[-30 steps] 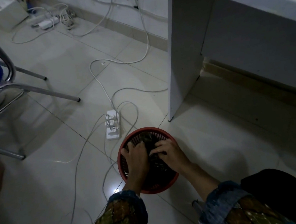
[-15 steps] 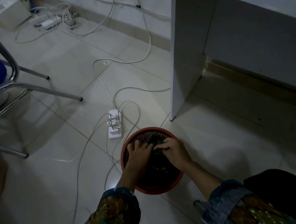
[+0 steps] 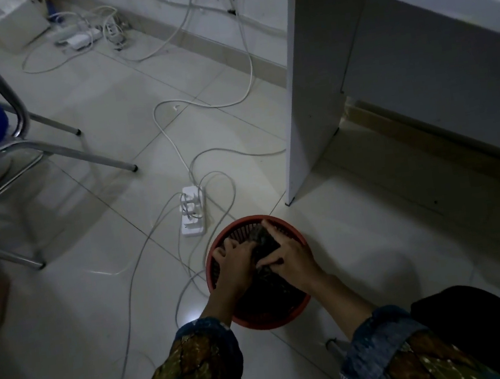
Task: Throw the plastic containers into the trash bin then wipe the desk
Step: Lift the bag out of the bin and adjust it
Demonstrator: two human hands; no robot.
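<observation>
Pressing dark container [image 3: 265,241] (blurred), fingers [image 3: 267,225] atop, bin [image 3: 302,309]

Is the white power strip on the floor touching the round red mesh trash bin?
Apart. The head view shows bare floor tile between the white power strip and the red mesh trash bin.

The bin [image 3: 264,319] is the landmark. Both hands, left [image 3: 233,268] and right [image 3: 291,261], fill most of its mouth, leaving little room inside. Just left of the bin a power strip [image 3: 192,211] and looping cables [image 3: 155,255] lie on the floor. Beyond the bin the desk panel [image 3: 308,86] stands upright, near its far rim. Right of the bin the floor tiles [image 3: 391,234] are bare. A chair [image 3: 14,150] stands well to the left.
</observation>
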